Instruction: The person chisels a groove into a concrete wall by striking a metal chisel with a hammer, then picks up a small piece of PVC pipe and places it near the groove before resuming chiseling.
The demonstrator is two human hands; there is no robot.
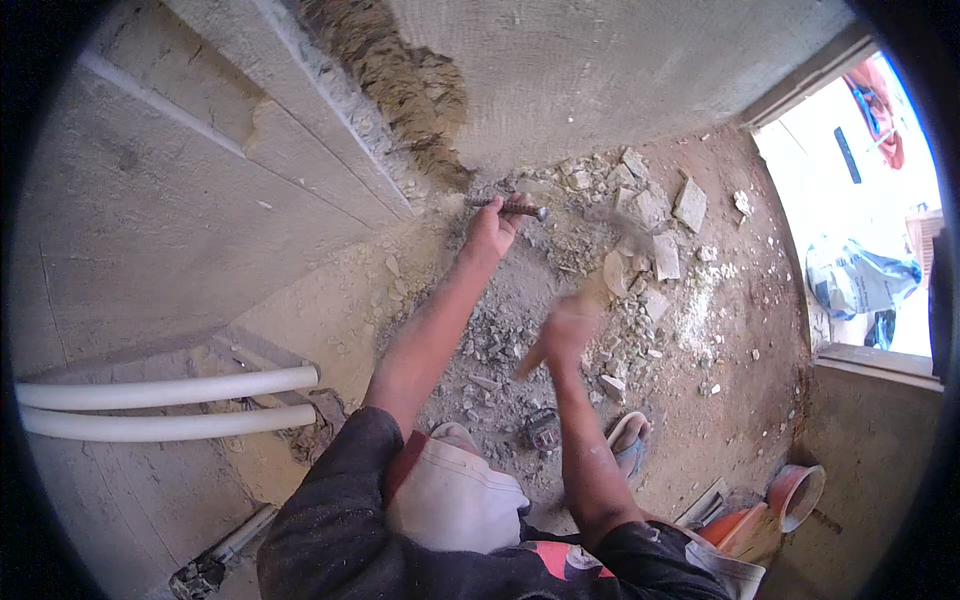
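From where I stand, the left hand is closed around the chisel, above the floor, near the corner where the broken channel meets the floor's edge. The tip points toward the channel's foot; contact cannot be confirmed. The right hand grips the hammer by its handle; the hammer's head is too blurred to read.

The step appears to be chipping out the wall. For good results:

1. Seat the tip firmly before each blow.
2. Keep the fingers well below the struck end, which faces away from the wall.
3. Strike square, in line with the shaft; an off-centre blow could hit the knuckles.
4. Place the sandalled foot away from loose rubble.
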